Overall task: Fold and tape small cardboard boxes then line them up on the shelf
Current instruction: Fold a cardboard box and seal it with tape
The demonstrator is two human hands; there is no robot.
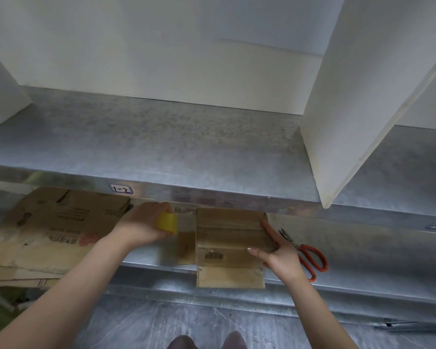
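A small brown cardboard box [227, 238] lies partly folded on the lower metal shelf [146, 258], one flap hanging over the shelf's front edge. My right hand [277, 250] rests flat on the box's right side, fingers spread, pressing it down. My left hand [146, 222] is just left of the box and grips a yellow roll of tape [167, 222]. The box's far end is hidden under the upper metal shelf [161, 147].
Flattened printed cardboard sheets [51, 227] lie on the lower shelf at the left. Orange-handled scissors [307, 253] lie right of the box. White panels [363, 96] stand on the upper shelf at right and far left. Grey floor and my feet show below.
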